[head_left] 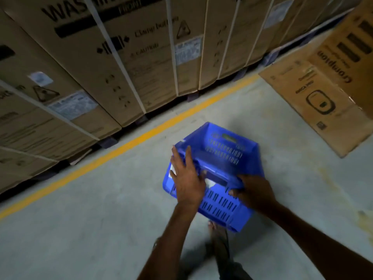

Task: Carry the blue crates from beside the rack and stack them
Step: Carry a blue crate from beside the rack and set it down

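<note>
**Crate in both hands, no stack in sight**

Your right hand (pixel 253 194) is closed on the near rim of the blue crate (pixel 218 168), fingers curled over the edge and into the slotted wall. Your left hand (pixel 186 176) is not clamped: it lies flat and spread on the crate's left near corner, fingers pointing away from you, steadying rather than gripping. So the load seems to hang mainly from the right.

The crate is held out in front of you, above the concrete floor (pixel 101 229), tipped so its open mouth faces up and away. Its long axis runs from you toward the far right, and the right hand is the nearer one to its centre line. Before you walk far, you will likely want the left hand hooked over a rim as well.

It is moulded plastic, rigid, with rows of vertical slots in the walls and a white label (pixel 210 181) near your hands. Motion blur softens the rest.

Beyond it, a yellow floor line (pixel 125 146) runs diagonally before a row of strapped cardboard cartons (pixel 84 63). A loose carton (pixel 323 91) leans at right.
</note>
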`<state>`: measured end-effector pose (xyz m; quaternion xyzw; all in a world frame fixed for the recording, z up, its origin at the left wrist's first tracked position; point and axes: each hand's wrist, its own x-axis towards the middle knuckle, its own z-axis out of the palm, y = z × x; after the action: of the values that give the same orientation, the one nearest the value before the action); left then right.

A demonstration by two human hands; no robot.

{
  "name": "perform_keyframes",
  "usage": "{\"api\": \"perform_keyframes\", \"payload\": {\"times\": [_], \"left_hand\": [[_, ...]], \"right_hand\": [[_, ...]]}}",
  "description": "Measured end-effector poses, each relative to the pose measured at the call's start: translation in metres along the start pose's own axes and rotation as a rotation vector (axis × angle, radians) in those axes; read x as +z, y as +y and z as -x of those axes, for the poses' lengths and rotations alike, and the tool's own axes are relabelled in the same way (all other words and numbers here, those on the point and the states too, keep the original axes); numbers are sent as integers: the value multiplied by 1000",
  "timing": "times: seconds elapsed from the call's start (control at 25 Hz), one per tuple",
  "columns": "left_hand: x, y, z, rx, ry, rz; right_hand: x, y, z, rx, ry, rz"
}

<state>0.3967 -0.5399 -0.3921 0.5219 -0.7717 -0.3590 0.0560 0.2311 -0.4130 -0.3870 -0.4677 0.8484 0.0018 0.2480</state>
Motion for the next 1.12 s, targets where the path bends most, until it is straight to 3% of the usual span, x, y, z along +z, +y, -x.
{"api": "perform_keyframes", "payload": {"times": [0.08,0.16,0.28,0.6,0.84,1.12], "left_hand": [[43,-21,-38,-154,-53,327],[87,-43,-78,-201,-140,449],[137,-85,-132,-241,-175,500],[245,-202,-225,-255,-252,540],[308,-252,-245,-349,-269,698],[322,-253,-283,-304,-112,859]], "right_hand": [[41,-6,-43,63,89,37],[84,-17,-83,103,139,26],[138,-29,-142,201,142,12],[289,-14,-275,-33,103,71],[333,20,-315,-17,-81,105],[341,7,-349,2,-31,-90]]}}
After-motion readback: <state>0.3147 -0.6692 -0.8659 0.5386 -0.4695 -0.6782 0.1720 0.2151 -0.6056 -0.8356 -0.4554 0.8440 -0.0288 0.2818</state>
